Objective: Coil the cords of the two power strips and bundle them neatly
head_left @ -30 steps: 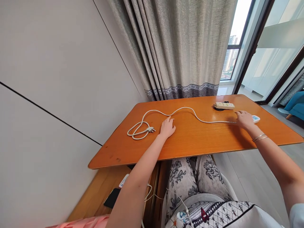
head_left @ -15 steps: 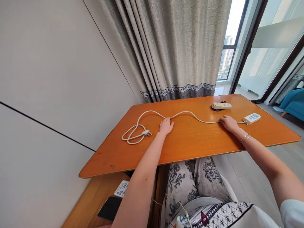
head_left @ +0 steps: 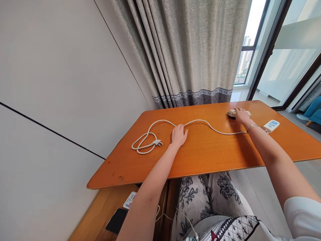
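My left hand [head_left: 179, 135] lies flat on the table, fingers stretched out, over the middle of a white power cord [head_left: 200, 120]. The cord's left end is loosely looped and ends in a white plug [head_left: 157, 143]. Its right end runs beneath my right forearm to a white power strip with a blue-marked top [head_left: 271, 125]. At the back right, my right hand [head_left: 242, 115] grips a cream power strip [head_left: 233, 113] from above, fingers bent over it. Part of a dark cord [head_left: 232, 116] shows under this strip; the hand hides the middle of the strip.
The orange wooden table [head_left: 205, 157] has its near edge over my lap. A lower wooden surface at left holds a black phone [head_left: 116, 221] and a white labelled item [head_left: 129, 200]. A grey curtain [head_left: 190, 50] hangs behind the table, and a pale wall [head_left: 62, 67] stands left.
My right hand has left the white cord and moved back onto the cream power strip. My left hand has stayed on the cord. The view has shifted slightly.
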`<action>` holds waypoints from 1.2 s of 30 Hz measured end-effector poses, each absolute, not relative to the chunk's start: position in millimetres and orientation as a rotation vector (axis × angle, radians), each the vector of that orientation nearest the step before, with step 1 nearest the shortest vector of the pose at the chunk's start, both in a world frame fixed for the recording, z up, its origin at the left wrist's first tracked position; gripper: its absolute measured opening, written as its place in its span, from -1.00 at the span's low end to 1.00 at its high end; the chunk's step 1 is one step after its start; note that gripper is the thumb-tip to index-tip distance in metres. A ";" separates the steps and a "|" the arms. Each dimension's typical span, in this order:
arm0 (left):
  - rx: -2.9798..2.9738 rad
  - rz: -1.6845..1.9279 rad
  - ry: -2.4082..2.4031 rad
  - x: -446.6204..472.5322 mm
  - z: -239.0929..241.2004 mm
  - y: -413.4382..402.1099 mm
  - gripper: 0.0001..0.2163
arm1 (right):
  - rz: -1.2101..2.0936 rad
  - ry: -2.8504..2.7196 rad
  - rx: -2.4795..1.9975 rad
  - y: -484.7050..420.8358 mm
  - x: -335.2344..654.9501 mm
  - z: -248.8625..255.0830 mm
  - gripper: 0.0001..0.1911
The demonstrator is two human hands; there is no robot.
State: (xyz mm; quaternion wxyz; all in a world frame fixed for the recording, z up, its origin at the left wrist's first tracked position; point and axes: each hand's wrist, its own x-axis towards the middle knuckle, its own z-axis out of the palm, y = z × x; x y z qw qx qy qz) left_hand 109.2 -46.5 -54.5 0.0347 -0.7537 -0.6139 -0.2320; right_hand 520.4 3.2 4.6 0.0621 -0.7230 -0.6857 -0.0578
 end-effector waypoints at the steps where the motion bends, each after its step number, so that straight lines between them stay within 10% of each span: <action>1: -2.330 -0.746 -1.845 110.6 -56.9 -47.5 -0.62 | -0.163 -2.091 -2.189 9.4 518.9 3.6 -0.25; 15: -2.426 -1.137 -1.608 114.0 -66.2 -47.7 -0.71 | -0.038 -2.194 -2.072 31.3 495.3 19.6 -0.34; 22: -2.742 -1.779 -1.161 186.4 -41.5 -80.2 -0.74 | -0.085 -2.163 -1.172 -5.8 433.3 82.4 -0.25; 31: -3.133 -2.442 -1.547 226.8 0.7 -48.3 -0.15 | -0.174 -1.998 -0.841 -123.6 422.6 135.6 -0.22; 36: -2.620 -2.159 -2.029 153.7 42.2 -3.2 -0.12 | -0.315 -1.929 -1.186 -144.3 493.7 112.9 -0.27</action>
